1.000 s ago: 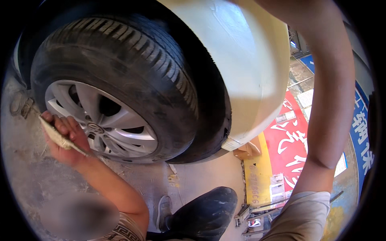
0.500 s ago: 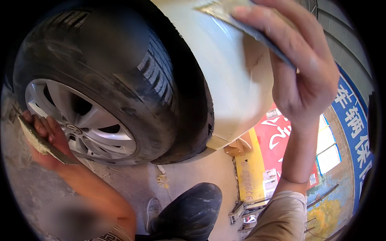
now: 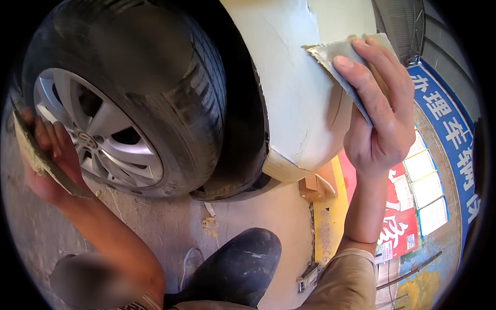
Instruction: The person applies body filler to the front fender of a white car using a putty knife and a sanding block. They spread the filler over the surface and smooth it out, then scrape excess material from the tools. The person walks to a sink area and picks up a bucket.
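Judged part-way. Looks pale and smooth over much of bumper (image 3: 287, 98), though marked by fine lines low down; cannot tell fresh coat from old finish. Carries plenty of unused paste (image 3: 37, 161) on board (image 3: 23, 132), some also along spreader's edge, so likely more left to do. Grips spreader (image 3: 330, 55) in right hand (image 3: 380, 116), fingers clamped on near face, corner jutting left of fingertips. Places bumper behind and left of these; contact unreadable. Grips board in left hand (image 3: 62, 155), fingers curled at its wheel-side face.
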